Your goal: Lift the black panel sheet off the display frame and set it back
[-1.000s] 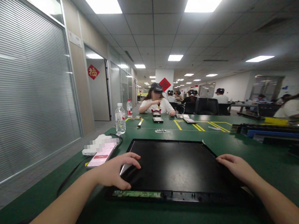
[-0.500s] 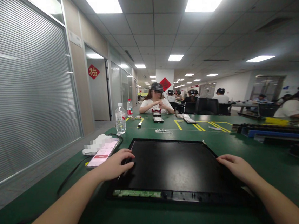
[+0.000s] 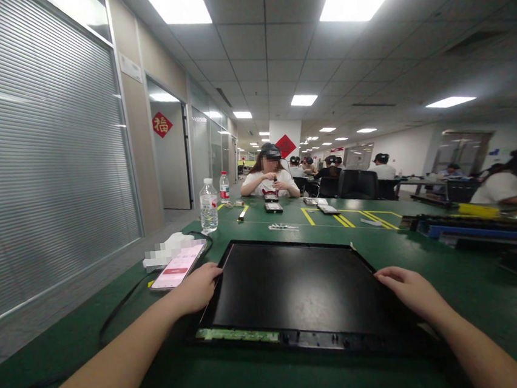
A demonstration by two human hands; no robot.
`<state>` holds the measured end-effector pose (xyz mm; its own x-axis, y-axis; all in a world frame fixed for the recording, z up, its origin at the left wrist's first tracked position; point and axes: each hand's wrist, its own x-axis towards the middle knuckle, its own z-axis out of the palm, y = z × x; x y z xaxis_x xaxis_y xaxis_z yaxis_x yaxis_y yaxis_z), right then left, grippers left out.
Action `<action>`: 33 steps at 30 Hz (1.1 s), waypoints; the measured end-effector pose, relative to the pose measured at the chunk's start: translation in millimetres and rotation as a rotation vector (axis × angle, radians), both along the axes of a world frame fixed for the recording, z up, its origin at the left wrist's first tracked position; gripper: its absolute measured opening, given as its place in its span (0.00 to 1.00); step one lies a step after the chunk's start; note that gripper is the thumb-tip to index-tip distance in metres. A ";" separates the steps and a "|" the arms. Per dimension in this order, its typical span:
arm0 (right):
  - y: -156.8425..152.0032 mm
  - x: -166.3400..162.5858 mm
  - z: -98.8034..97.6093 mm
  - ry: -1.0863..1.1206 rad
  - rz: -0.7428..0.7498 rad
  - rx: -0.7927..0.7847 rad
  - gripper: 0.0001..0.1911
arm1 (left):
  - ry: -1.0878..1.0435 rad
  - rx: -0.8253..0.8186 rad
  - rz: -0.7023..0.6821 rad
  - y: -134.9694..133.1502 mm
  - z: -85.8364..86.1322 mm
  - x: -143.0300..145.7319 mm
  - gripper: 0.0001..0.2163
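A large flat black panel (image 3: 295, 285) lies on the green table (image 3: 240, 385) in front of me, with a strip of green circuit board (image 3: 235, 334) along its near edge. My left hand (image 3: 197, 288) is at the panel's left edge, fingers curled round the rim. Resting on the right edge is my right hand (image 3: 409, 292), its fingers bent over the rim and partly hidden.
A phone with a pink screen (image 3: 178, 266) and a black cable (image 3: 122, 301) lie left of the panel. A water bottle (image 3: 207, 206) stands further back. A person (image 3: 270, 177) sits at the far end, others to the right. Blue and black parts (image 3: 481, 228) are stacked at the right.
My left hand has slid from on top of the panel leftward to its left edge. My right hand has stayed at the right edge.
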<state>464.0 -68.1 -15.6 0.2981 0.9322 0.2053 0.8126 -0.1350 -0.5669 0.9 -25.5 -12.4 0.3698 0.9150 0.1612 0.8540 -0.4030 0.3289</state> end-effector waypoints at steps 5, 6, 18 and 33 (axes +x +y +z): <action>-1.0 1.4 3.1 -0.090 -0.074 0.005 0.16 | 0.008 0.014 0.019 0.7 -0.2 0.5 0.21; -0.9 2.1 3.2 -0.132 -0.085 -0.008 0.17 | 0.009 0.014 0.017 0.5 0.0 0.6 0.22; 4.5 4.3 -2.1 -0.285 -0.083 -0.179 0.17 | 0.044 -0.006 0.042 -4.8 9.2 5.4 0.23; 4.1 8.9 -6.3 -0.200 -0.098 -0.144 0.24 | 0.010 -0.027 0.041 -3.3 6.3 2.1 0.23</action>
